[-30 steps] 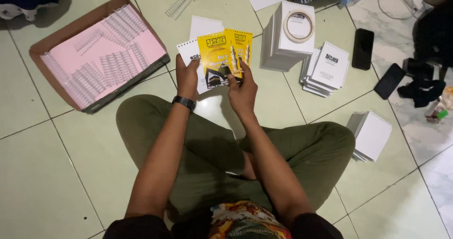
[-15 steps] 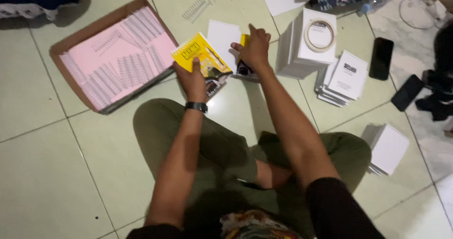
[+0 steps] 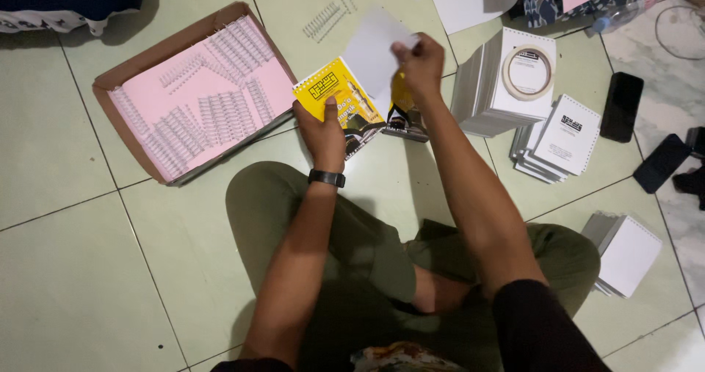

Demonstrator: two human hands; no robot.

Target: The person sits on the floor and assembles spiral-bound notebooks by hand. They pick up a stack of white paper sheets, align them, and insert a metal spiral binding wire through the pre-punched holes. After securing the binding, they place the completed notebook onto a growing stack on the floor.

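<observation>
Head camera looks steeply down, close above lap and tiled floor (image 3: 66, 269) (single view)

Yellow spiral-punched booklet (image 3: 339, 104) held tilted above tiles, white sheet (image 3: 373, 52) raised beside it.

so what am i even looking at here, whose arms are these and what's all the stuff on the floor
This single view comes from a camera worn on a person's head, looking down, so the arms are that person's own. They sit cross-legged on a pale tiled floor. The left hand, with a dark wristwatch, holds a yellow spiral-bound booklet. The right hand lifts a white sheet above another yellow-covered booklet on the floor. To the left lies a shallow cardboard tray lined in pink, holding rows of white binding coils. To the right stand stacks of white booklets, one topped with a roll of tape, and two dark phones.
</observation>
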